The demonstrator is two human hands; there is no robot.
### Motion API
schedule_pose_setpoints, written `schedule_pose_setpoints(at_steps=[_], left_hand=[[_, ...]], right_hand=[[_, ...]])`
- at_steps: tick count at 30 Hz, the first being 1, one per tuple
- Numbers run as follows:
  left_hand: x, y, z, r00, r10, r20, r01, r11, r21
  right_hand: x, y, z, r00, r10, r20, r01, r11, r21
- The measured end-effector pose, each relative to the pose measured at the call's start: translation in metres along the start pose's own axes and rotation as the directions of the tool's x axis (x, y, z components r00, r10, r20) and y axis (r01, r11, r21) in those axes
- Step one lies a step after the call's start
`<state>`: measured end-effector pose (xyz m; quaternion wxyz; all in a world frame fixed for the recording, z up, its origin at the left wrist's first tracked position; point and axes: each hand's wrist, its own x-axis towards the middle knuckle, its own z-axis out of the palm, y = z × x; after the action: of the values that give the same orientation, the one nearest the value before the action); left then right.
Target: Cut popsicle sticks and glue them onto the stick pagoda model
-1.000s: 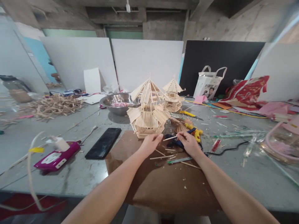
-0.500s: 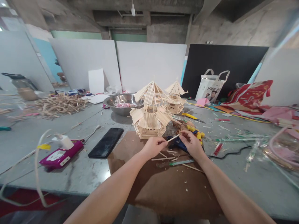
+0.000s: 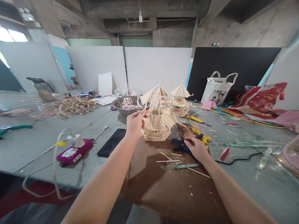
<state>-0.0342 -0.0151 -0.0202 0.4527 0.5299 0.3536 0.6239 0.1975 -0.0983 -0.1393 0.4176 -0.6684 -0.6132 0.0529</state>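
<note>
A pagoda-like model of pale wooden sticks stands upright at the far edge of a brown board. At its left side is my left hand, thumb and fingers pinched on a thin wooden stick that pokes up by the upper tier. My right hand is closed at a blue glue gun lying right of the model; the palm hides part of it. Several loose sticks and a green-tipped clear strip lie on the board between my arms.
Behind are a smaller stick model and a metal bowl. A phone and a purple power strip with a looping cable lie left. A yellow-handled cutter, yellow tool and black cord lie right.
My hands have parted. The left one has risen with the stick to the model's left side; the right one has let go of the stick and lowered onto the glue gun.
</note>
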Motion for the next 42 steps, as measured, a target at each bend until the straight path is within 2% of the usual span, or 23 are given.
schedule_pose_setpoints(at_steps=[8,17,42], left_hand=[[0.023,0.008,0.006,0.987,-0.135,0.088,0.129,0.989,0.068],[0.036,0.005,0.002,0.962,-0.196,0.189,0.19,0.98,0.051],[0.038,0.014,0.007,0.917,-0.341,0.209,0.354,0.935,-0.031]], right_hand=[[-0.002,0.0,-0.001,0.999,-0.008,0.039,0.008,1.0,0.002],[-0.001,0.0,-0.001,0.999,-0.007,0.049,0.007,1.0,0.001],[-0.001,0.0,-0.001,0.997,-0.001,0.074,0.004,0.999,-0.046]])
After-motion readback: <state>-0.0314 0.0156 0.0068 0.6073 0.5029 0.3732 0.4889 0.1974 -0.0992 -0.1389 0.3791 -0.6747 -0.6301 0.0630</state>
